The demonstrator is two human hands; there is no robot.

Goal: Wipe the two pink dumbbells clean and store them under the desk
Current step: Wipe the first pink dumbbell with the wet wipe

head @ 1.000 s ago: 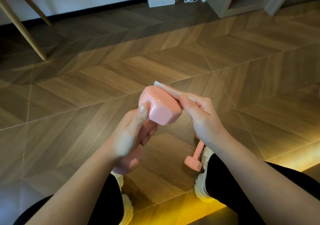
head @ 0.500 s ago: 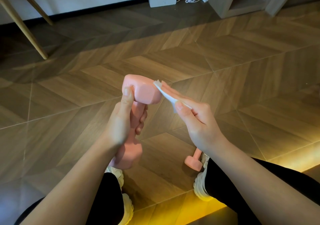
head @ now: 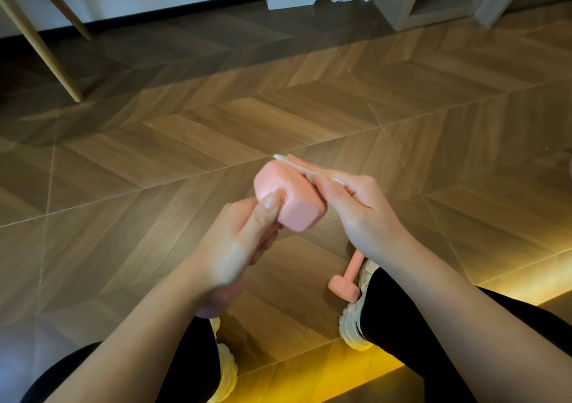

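- Head view, item one: pink dumbbell (head: 288,198), held in mid-air above the wooden floor (head: 185,155). One blocky head is tipped up toward the camera, and the lower head shows only partly below the wrist.
- Left hand (head: 235,247): fingers wrapped round the handle, thumb pressed on the upper head.
- Right hand (head: 362,207): thumb and fingers pinching a folded white wipe (head: 297,167), laid against the far face of that head.
- Item two: second pink dumbbell (head: 345,278), lying on the floor just beside the right shoe (head: 356,325), partly hidden by the right forearm.
- Handling, judged: rigid and dense for its size. The coating is smooth with a sheen and likely slick when damp. Best taken by the narrow handle, with the thumb bracing the head while wiping.
- Risk, judged: a slip would drop it on the feet below.
- Desk: not identifiable with certainty; slanted wooden legs (head: 40,46) stand at far left.
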